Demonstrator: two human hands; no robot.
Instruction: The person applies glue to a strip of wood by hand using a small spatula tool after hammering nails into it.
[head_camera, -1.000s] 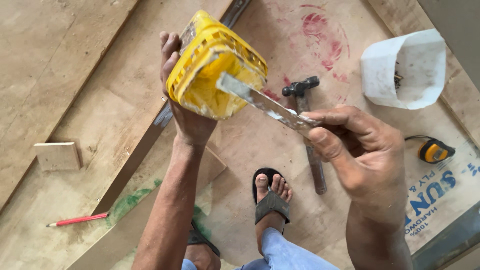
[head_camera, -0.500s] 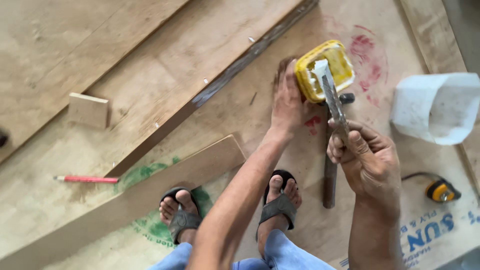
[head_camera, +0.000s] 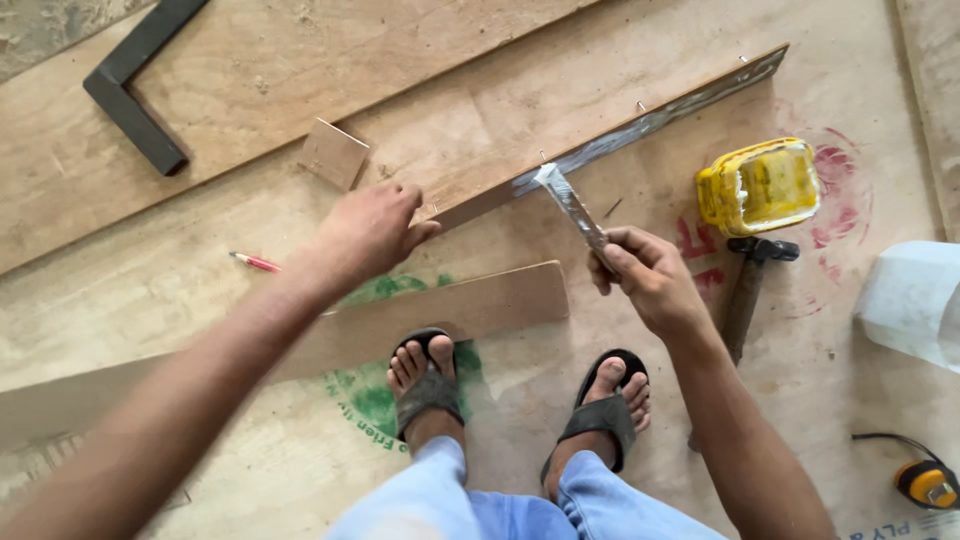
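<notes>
Plywood floor, glue work on a wooden strip (head_camera: 610, 135).
Right hand (head_camera: 645, 275) grips a flat metal blade (head_camera: 570, 205), tip touching the strip's glue-smeared edge; left hand (head_camera: 375, 230) presses fingers down beside the strip's near end.

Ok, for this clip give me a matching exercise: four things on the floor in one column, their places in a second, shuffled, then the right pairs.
Things:
1. yellow tub
2. red pencil
3. hammer
4. black metal square

Places:
A. top left corner of the view
B. just below the tub, right of the right hand
C. left of the left hand
D. near the far end of the glue-smeared wood strip

Pairs: 1-D, 2-C, 3-B, 4-A
</notes>
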